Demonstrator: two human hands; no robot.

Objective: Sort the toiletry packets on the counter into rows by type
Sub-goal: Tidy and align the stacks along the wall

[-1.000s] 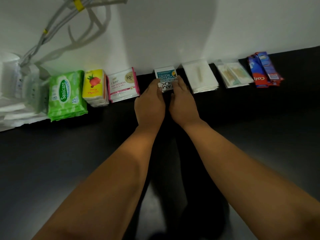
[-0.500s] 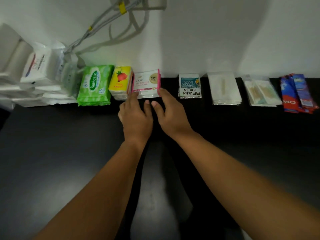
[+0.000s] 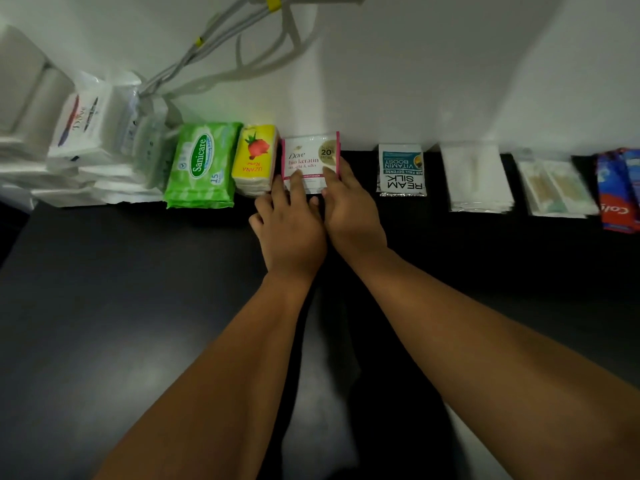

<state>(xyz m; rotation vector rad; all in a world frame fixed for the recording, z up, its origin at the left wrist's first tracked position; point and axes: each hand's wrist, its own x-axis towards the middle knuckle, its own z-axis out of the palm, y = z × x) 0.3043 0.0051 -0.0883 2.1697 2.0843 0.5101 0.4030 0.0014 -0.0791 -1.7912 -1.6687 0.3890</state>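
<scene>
A pink-and-white Dove sachet stack (image 3: 310,157) lies against the wall on the black counter (image 3: 104,306). My left hand (image 3: 291,226) rests fingertips on its lower left part. My right hand (image 3: 349,213) presses its right edge and lower corner. To its left are a yellow strawberry packet stack (image 3: 255,157) and a green Sanicare wipes pack (image 3: 202,164). On the right lie a teal Cream Silk sachet (image 3: 401,169), a white packet stack (image 3: 478,178), clear packets (image 3: 554,185) and red-blue Colgate sachets (image 3: 618,192).
White Dove soap boxes and plastic-wrapped items (image 3: 86,143) pile up at the far left. Grey cables (image 3: 221,39) hang down the white wall. The counter's front half is dark and glossy.
Both hands left the Cream Silk sachet and moved left to the Dove sachets, where they now touch the stack. The view shifted left with them.
</scene>
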